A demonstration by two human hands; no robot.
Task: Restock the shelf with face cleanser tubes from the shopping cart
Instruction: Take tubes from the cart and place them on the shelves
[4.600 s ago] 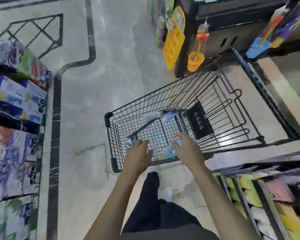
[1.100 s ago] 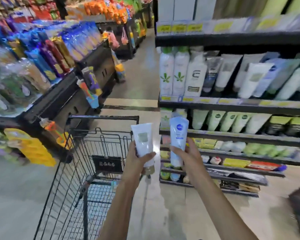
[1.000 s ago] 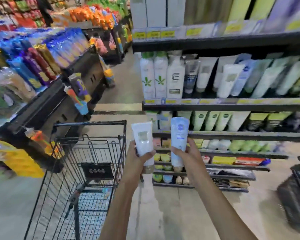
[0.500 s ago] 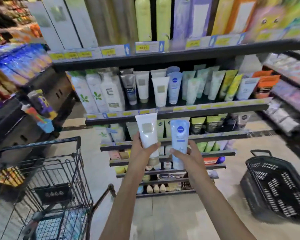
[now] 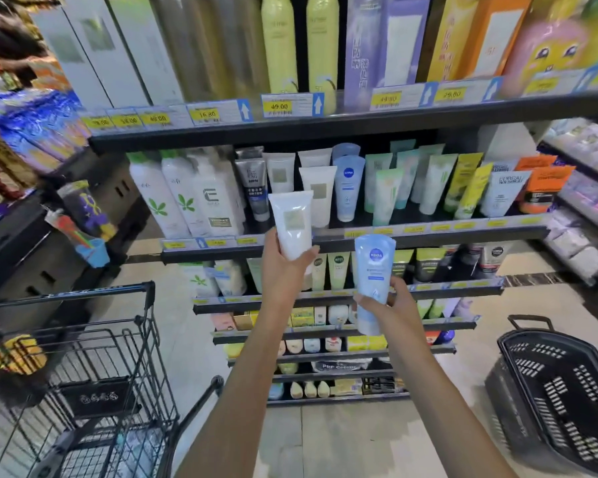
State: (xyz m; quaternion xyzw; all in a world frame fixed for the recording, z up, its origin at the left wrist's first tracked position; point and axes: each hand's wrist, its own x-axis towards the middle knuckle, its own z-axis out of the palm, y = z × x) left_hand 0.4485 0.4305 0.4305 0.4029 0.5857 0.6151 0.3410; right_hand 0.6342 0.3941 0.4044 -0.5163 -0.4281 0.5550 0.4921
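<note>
My left hand (image 5: 283, 270) grips a white cleanser tube (image 5: 292, 224), raised to the front edge of the second shelf (image 5: 428, 234), just below matching white tubes (image 5: 320, 194). My right hand (image 5: 392, 303) holds a light blue Nivea tube (image 5: 373, 277) upright, lower and to the right, in front of the third shelf. A matching blue Nivea tube (image 5: 347, 188) stands on the second shelf. The black wire shopping cart (image 5: 94, 384) is at the lower left, with pale items dimly visible in its bottom.
A black plastic basket (image 5: 560, 391) sits on the floor at the lower right. Tall bottles and boxes fill the top shelf (image 5: 325, 122). Another display of snack packs (image 5: 21, 146) runs along the left. Lower shelves hold small tubes and jars.
Earlier both hands reached into the cart. Since then I turned from the cart to the shelf; my left hand has raised the white tube toward the second shelf, the right stays lower.
</note>
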